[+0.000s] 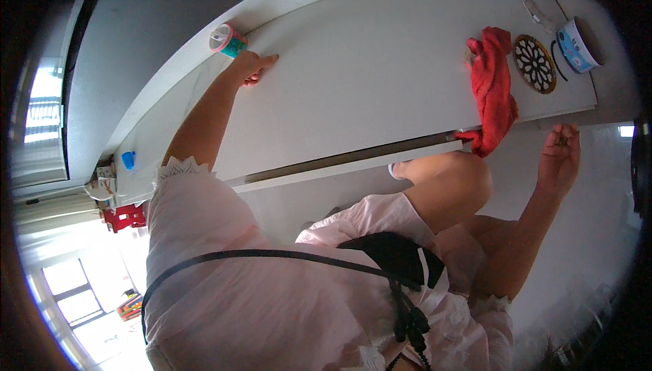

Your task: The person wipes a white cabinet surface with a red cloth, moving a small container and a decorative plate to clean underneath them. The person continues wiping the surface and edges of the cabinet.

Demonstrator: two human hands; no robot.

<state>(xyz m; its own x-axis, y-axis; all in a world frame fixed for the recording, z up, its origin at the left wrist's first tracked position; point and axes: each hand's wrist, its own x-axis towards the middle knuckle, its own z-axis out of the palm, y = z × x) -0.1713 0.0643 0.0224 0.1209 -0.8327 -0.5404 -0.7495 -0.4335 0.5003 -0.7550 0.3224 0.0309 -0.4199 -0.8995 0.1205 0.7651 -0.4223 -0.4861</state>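
Observation:
My left hand reaches to the back of a long white cabinet top, forefinger stretched out over the surface and the other fingers curled. Right behind it a green and pink canister with a clear lid stands against the raised rim; whether they touch cannot be told. The palm is hidden. My right hand hangs beyond the front edge, palm up with fingers bent. A small dark patch shows among its fingertips, too small to identify. Nearby, a red cloth lies crumpled across the cabinet top and droops over its edge.
Right of the cloth are a round openwork trivet, a dark curved strip, a blue and white tub and a clear strip. A drawer stands slightly out. Farther left are a blue cup and red stool.

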